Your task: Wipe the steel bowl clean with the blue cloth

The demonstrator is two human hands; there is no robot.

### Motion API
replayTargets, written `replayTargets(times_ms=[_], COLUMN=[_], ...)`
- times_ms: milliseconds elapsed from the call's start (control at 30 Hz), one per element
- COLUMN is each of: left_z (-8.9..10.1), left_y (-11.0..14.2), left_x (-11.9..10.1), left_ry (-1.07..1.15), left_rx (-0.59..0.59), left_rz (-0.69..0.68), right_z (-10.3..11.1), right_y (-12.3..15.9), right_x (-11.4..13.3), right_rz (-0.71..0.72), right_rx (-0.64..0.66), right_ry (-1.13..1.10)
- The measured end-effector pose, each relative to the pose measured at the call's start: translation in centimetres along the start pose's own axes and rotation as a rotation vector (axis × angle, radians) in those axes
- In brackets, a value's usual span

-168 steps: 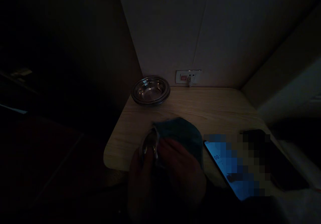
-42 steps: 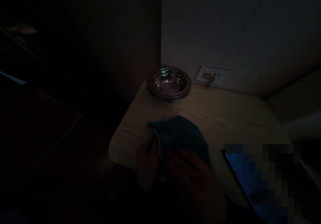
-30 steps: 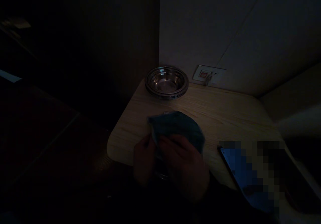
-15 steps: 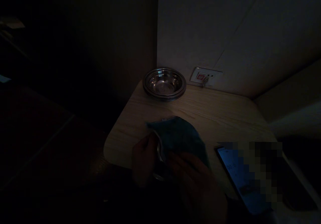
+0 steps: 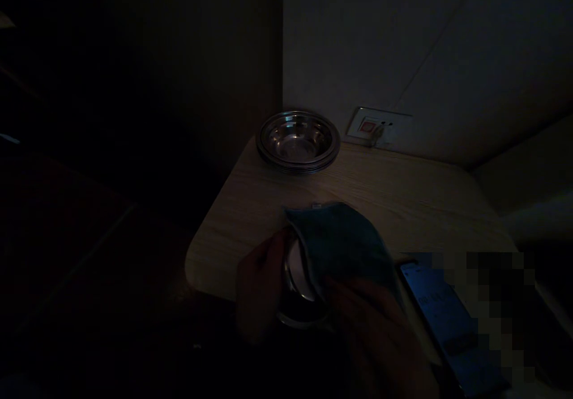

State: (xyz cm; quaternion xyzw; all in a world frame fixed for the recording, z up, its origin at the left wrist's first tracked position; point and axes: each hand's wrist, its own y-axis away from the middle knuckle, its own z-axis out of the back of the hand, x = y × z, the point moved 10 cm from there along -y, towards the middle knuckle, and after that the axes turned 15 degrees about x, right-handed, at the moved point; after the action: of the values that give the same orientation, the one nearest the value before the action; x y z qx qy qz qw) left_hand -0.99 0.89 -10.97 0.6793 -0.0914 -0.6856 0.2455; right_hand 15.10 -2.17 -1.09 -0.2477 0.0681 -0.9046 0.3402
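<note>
The scene is very dark. My left hand (image 5: 259,285) is closed round the rim of a small steel bowl (image 5: 299,288), holding it tilted just in front of the table's near edge. My right hand (image 5: 380,333) grips a dark teal cloth (image 5: 342,244) that drapes over the bowl's right side and onto the light wooden table (image 5: 394,190). Most of the bowl is hidden by the cloth and my hands.
A stack of steel bowls (image 5: 299,141) stands at the table's back left corner by the wall. A wall socket with a red switch (image 5: 378,126) is behind it. A lit phone (image 5: 447,321) lies at the table's right front.
My right hand has slid the cloth to the right and down, baring more of the bowl's shiny rim. The left hand keeps its hold on the bowl.
</note>
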Motion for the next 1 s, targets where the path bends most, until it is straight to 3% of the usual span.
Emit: replayTargets(times_ms=[233,733,867,1000], left_z=[0.2,0.1,0.1,0.2], left_y=[-0.2,-0.4,-0.3,-0.4], left_x=[-0.2,-0.5,-0.2,0.0], left_ry=[-0.066,-0.044,-0.020,-0.043], left_rx=[0.018,0.051,0.044,0.038], left_rz=[0.038,0.017,0.038,0.053], right_z=[-1.3,-1.6,-2.3,-1.9], right_y=[-3.4,-2.3,-2.7,-2.1], right_x=[2.3,3.1,3.9,3.3], right_rz=[0.130,0.121,0.187,0.126], right_rx=[0.051,0.012,0.073,0.078], right_ry=[0.084,0.113,0.160,0.139])
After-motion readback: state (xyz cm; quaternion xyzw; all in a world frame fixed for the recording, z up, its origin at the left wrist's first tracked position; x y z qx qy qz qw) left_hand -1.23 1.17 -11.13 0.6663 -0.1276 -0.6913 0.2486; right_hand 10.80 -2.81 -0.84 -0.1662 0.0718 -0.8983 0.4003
